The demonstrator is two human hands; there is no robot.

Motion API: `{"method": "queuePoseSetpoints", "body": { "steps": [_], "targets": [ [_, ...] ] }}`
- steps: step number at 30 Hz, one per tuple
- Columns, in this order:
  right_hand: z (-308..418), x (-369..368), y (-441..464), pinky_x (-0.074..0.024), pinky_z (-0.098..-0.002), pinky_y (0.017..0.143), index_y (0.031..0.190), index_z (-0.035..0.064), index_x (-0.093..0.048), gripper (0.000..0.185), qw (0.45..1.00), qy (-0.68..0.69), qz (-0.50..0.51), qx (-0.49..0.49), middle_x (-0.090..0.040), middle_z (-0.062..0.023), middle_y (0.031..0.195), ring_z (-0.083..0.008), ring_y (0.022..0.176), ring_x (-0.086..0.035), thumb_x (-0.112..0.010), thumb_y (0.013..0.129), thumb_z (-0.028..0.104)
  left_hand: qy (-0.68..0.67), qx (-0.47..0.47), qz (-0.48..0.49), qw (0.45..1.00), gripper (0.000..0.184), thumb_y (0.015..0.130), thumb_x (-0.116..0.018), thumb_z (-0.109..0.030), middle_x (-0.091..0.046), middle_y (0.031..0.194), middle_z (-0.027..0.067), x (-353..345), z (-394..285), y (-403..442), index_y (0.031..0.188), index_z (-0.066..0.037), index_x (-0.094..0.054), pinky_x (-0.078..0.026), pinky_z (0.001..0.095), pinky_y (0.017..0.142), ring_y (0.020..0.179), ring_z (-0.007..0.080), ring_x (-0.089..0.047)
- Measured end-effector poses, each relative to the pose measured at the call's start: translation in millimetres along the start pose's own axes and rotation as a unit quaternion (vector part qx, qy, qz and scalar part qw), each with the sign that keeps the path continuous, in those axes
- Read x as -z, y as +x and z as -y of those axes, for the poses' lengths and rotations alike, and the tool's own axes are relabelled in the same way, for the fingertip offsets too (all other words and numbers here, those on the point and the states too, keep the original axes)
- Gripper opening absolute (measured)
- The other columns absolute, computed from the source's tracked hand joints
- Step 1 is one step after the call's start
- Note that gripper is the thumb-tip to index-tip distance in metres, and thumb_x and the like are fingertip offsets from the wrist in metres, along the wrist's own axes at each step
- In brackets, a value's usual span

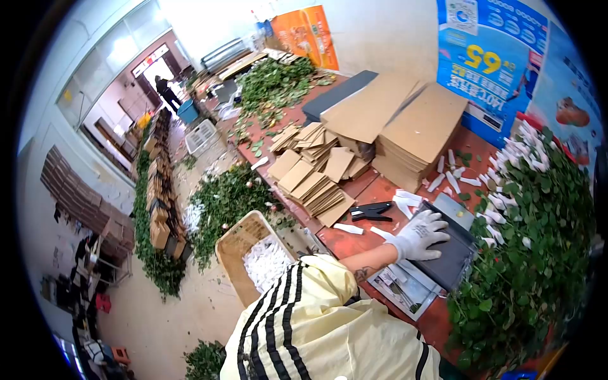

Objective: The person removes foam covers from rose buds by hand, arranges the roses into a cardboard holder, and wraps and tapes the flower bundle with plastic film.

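My left hand [420, 237], in a white work glove, lies palm down with its fingers spread on a dark grey flat board [453, 256] on the red table. Under the board's near edge a printed picture sheet [402, 292] shows in part. A black stapler [372, 211] rests just beyond my wrist, with white strips [348, 228] around it. To the right of the board is a large heap of leafy green stems [519, 278], many of their heads in white sleeves [500, 202]. My right hand is out of sight; only the yellow jacket shows at the bottom.
Cardboard sheets [421, 130] stand stacked against the wall, small cardboard pieces [310, 183] before them. More greenery [275, 82] covers the table's far end. A tan bin [231, 244] of white pieces stands left of the table. Bundled stems [155, 253] line the floor; a person [167, 94] is far off.
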State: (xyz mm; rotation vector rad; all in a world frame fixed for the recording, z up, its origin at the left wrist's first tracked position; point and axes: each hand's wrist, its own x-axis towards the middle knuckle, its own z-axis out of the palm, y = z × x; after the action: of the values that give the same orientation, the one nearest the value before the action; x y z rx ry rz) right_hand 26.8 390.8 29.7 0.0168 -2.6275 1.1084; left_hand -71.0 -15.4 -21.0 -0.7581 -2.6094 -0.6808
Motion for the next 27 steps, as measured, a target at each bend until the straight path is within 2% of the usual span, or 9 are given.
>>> {"method": "queuePoseSetpoints", "body": {
  "steps": [4, 7, 9, 14, 15, 16, 17, 22, 27],
  "targets": [
    [38.5, -23.3, 27.8, -0.0406, -0.0400, 0.096, 0.119, 0.0064, -0.055, 0.039, 0.993, -0.013, 0.093, 0.070, -0.056, -0.0146, 0.121, -0.0295, 0.112, -0.053, -0.055, 0.085, 0.024, 0.002, 0.016, -0.004, 1.000, 0.048, 0.074, -0.065, -0.039, -0.049, 0.127, 0.0130, -9.2, 3.6, -3.4, 0.115, -0.013, -0.061, -0.023, 0.0501, 0.108, 0.126, 0.0348, -0.037],
    [67.9, -32.2, 49.7, -0.0395, -0.0393, 0.098, 0.120, 0.0068, -0.054, 0.040, 0.981, -0.031, 0.142, 0.129, -0.054, -0.0140, 0.124, -0.0295, 0.115, -0.051, -0.057, 0.083, 0.023, 0.006, -0.014, -0.074, 0.997, 0.048, 0.071, -0.064, -0.038, -0.052, 0.119, 0.0143, -6.0, 10.8, -6.3, 0.111, -0.011, -0.061, -0.031, 0.0487, 0.103, 0.119, 0.0339, -0.043],
    [87.1, -28.0, 61.4, -0.0388, -0.0389, 0.100, 0.121, 0.0071, -0.054, 0.042, 0.972, -0.066, 0.164, 0.154, -0.053, -0.0135, 0.126, -0.0294, 0.117, -0.050, -0.058, 0.083, 0.022, -0.006, 0.015, -0.008, 1.000, 0.043, 0.068, -0.062, -0.036, -0.056, 0.106, 0.0146, 7.5, 6.6, 0.8, 0.100, -0.009, -0.064, -0.036, 0.0486, 0.097, 0.107, 0.0344, -0.049],
    [148.0, -62.4, 93.8, -0.0369, -0.0377, 0.103, 0.123, 0.0079, -0.052, 0.045, 0.900, -0.224, 0.276, 0.251, -0.050, -0.0125, 0.130, -0.0292, 0.121, -0.047, -0.061, 0.081, 0.021, 0.037, 0.055, -0.017, 0.998, 0.041, 0.072, -0.065, -0.034, -0.055, 0.118, 0.0175, 14.7, 31.1, -12.4, 0.106, -0.011, -0.065, -0.039, 0.0482, 0.096, 0.114, 0.0351, -0.050],
    [156.3, -84.6, 103.5, -0.0366, -0.0375, 0.104, 0.124, 0.0080, -0.052, 0.046, 0.877, -0.255, 0.300, 0.274, -0.050, -0.0122, 0.131, -0.0292, 0.122, -0.047, -0.062, 0.080, 0.020, 0.052, 0.060, -0.012, 0.997, 0.048, 0.075, -0.066, -0.039, -0.051, 0.128, 0.0171, 11.2, 36.7, -16.2, 0.115, -0.013, -0.062, -0.029, 0.0502, 0.105, 0.125, 0.0360, -0.041],
    [167.0, -106.8, 109.4, -0.0345, -0.0378, 0.106, 0.126, 0.0105, -0.051, 0.045, 0.853, -0.294, 0.308, 0.303, -0.050, -0.0146, 0.131, -0.0271, 0.123, -0.047, -0.055, 0.087, 0.031, 0.042, 0.067, -0.006, 0.997, 0.048, 0.075, -0.066, -0.039, -0.051, 0.129, 0.0163, 10.9, 37.9, -16.0, 0.116, -0.013, -0.062, -0.026, 0.0509, 0.107, 0.127, 0.0358, -0.038],
    [169.9, -128.1, 119.1, -0.0348, -0.0377, 0.105, 0.125, 0.0103, -0.052, 0.043, 0.831, -0.321, 0.340, 0.302, -0.052, -0.0147, 0.129, -0.0273, 0.121, -0.048, -0.053, 0.088, 0.031, 0.035, 0.080, 0.000, 0.996, 0.049, 0.075, -0.067, -0.039, -0.051, 0.129, 0.0154, 11.7, 37.0, -17.2, 0.116, -0.014, -0.062, -0.022, 0.0515, 0.108, 0.130, 0.0357, -0.035],
    [177.6, -189.3, 149.9, -0.0356, -0.0358, 0.105, 0.124, 0.0096, -0.053, 0.043, 0.750, -0.388, 0.460, 0.273, -0.052, -0.0135, 0.127, -0.0285, 0.121, -0.048, -0.056, 0.084, 0.025, -0.003, 0.075, -0.015, 0.997, 0.049, 0.076, -0.066, -0.036, -0.049, 0.130, 0.0176, 3.4, 42.4, -21.4, 0.118, -0.012, -0.060, -0.022, 0.0516, 0.109, 0.130, 0.0383, -0.033],
    [183.1, -214.4, 163.8, -0.0427, -0.0360, 0.096, 0.115, 0.0080, -0.058, 0.037, 0.722, -0.419, 0.468, 0.290, -0.057, -0.0137, 0.118, -0.0284, 0.109, -0.056, -0.056, 0.082, 0.026, -0.027, 0.076, -0.022, 0.997, 0.048, 0.075, -0.067, -0.033, -0.049, 0.129, 0.0171, 8.8, 42.5, -19.3, 0.118, -0.014, -0.060, -0.022, 0.0513, 0.108, 0.129, 0.0384, -0.034]
  ]
}}
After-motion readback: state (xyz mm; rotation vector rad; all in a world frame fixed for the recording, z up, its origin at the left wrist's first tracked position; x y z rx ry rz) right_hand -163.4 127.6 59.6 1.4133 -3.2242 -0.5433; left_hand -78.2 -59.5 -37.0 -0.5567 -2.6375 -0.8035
